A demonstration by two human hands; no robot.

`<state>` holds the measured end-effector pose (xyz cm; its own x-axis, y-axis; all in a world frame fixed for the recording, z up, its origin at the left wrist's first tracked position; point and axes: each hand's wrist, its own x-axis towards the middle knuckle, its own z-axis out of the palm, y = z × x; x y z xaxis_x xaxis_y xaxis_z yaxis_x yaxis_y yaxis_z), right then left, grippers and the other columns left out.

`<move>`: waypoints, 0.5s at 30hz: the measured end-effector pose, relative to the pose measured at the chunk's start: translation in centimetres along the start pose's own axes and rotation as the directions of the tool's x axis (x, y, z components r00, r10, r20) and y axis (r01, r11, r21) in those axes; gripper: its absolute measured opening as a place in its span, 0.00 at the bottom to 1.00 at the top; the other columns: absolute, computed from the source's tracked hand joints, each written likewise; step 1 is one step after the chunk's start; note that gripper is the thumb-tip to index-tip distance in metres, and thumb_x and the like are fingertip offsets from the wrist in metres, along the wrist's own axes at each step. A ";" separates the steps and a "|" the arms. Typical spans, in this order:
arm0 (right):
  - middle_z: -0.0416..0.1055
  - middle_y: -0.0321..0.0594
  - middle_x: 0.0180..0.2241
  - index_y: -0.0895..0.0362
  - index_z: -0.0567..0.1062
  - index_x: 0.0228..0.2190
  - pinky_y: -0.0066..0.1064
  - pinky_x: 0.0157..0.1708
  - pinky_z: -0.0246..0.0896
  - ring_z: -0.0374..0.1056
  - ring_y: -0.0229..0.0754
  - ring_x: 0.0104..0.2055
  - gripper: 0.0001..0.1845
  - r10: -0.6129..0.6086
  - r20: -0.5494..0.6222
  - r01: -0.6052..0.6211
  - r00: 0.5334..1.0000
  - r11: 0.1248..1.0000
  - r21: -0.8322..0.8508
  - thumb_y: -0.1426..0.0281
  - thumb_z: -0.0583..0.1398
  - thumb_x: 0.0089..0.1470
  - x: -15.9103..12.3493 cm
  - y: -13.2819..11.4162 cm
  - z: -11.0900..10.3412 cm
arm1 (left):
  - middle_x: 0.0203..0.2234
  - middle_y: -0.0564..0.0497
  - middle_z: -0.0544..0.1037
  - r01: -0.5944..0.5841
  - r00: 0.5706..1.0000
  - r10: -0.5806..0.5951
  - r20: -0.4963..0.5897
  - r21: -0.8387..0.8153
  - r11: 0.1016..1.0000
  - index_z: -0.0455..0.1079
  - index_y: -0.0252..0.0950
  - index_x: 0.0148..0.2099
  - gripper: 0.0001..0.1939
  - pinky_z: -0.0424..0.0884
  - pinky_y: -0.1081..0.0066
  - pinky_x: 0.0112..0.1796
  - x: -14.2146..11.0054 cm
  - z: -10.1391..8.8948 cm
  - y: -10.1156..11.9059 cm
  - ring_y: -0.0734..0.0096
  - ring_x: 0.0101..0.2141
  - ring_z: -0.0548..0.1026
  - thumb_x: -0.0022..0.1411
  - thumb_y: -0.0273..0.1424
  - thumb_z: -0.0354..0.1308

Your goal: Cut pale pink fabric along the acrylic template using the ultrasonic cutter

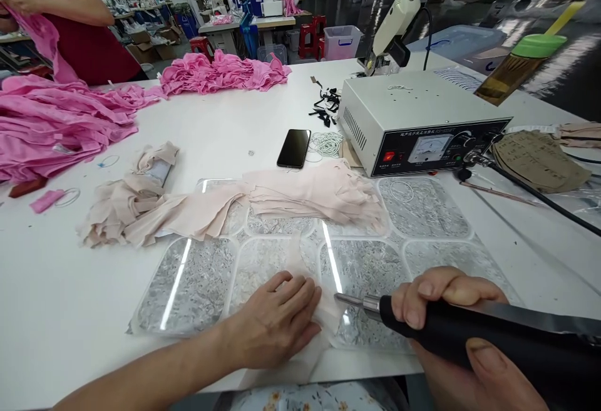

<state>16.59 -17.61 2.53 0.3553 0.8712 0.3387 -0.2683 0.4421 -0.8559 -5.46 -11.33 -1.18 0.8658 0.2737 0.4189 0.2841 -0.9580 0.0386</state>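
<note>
My right hand [451, 311] is wrapped round a black ultrasonic handpiece [507, 336]. Its thin metal tip points left, close to a sheer beige fabric piece [328, 317]. That piece lies on a grey marbled mat [192, 286] under a clear moulded sheet and hangs toward the table's front edge. My left hand [282, 317] presses down on the fabric with its fingers curled together, so part of the piece is hidden. Beyond my hands, a stack of beige cut pieces [314, 195] covers the back of the mat, and more crumpled beige fabric [126, 210] lies at its left.
A generator box [422, 123] stands at the back right, its black cable [539, 192] crossing the table. A phone [293, 148], a coil of cord [326, 145] and pink fabric heaps [225, 72] lie farther back. A co-worker [89, 29] handles pink fabric at the far left.
</note>
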 end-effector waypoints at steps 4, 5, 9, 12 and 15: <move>0.64 0.35 0.31 0.54 0.72 0.34 0.34 0.24 0.69 0.65 0.35 0.24 0.08 0.002 -0.008 -0.001 1.000 1.000 0.016 0.63 0.62 0.53 0.2 0.3 0.6 | 0.41 0.38 0.76 0.010 1.000 -0.010 0.005 -0.006 1.000 0.67 0.22 0.51 0.15 0.71 0.60 0.41 -0.2 0.1 0.1 0.58 0.41 0.74 0.70 0.29 0.49; 0.64 0.36 0.31 0.54 0.72 0.34 0.34 0.24 0.69 0.65 0.35 0.24 0.08 0.001 -0.004 -0.001 1.000 1.000 0.023 0.64 0.62 0.53 0.3 0.4 0.7 | 0.41 0.38 0.76 0.012 1.000 -0.012 0.011 -0.005 1.000 0.67 0.22 0.51 0.15 0.71 0.60 0.42 -0.2 0.2 0.1 0.58 0.42 0.74 0.70 0.30 0.50; 0.64 0.36 0.31 0.53 0.72 0.35 0.34 0.24 0.69 0.65 0.35 0.24 0.07 -0.004 0.015 0.003 1.000 1.000 0.029 0.65 0.62 0.53 0.5 1.0 1.3 | 0.43 0.37 0.75 0.009 0.999 -0.009 0.031 0.005 1.000 0.67 0.22 0.51 0.15 0.71 0.60 0.41 -0.4 0.2 0.1 0.58 0.42 0.74 0.69 0.30 0.52; 0.64 0.36 0.32 0.53 0.72 0.35 0.35 0.25 0.69 0.64 0.35 0.24 0.07 -0.005 0.018 0.005 1.000 1.000 0.017 0.65 0.62 0.53 0.5 1.4 1.6 | 0.43 0.37 0.75 0.008 1.000 -0.008 0.029 0.003 1.000 0.66 0.21 0.51 0.16 0.71 0.60 0.40 -0.4 0.3 0.1 0.58 0.42 0.74 0.70 0.30 0.51; 0.64 0.36 0.32 0.53 0.72 0.35 0.35 0.25 0.69 0.65 0.35 0.25 0.07 -0.011 0.015 0.011 1.000 1.000 0.017 0.65 0.62 0.53 0.5 1.7 1.8 | 0.43 0.37 0.75 0.013 1.000 -0.013 0.022 0.002 1.000 0.67 0.22 0.51 0.15 0.71 0.61 0.40 -0.4 0.3 0.1 0.58 0.42 0.73 0.71 0.31 0.50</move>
<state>14.72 -16.02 1.93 0.3449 0.8692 0.3544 -0.2798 0.4555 -0.8451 -5.64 -11.51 -1.56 0.8709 0.2877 0.3985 0.2960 -0.9543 0.0419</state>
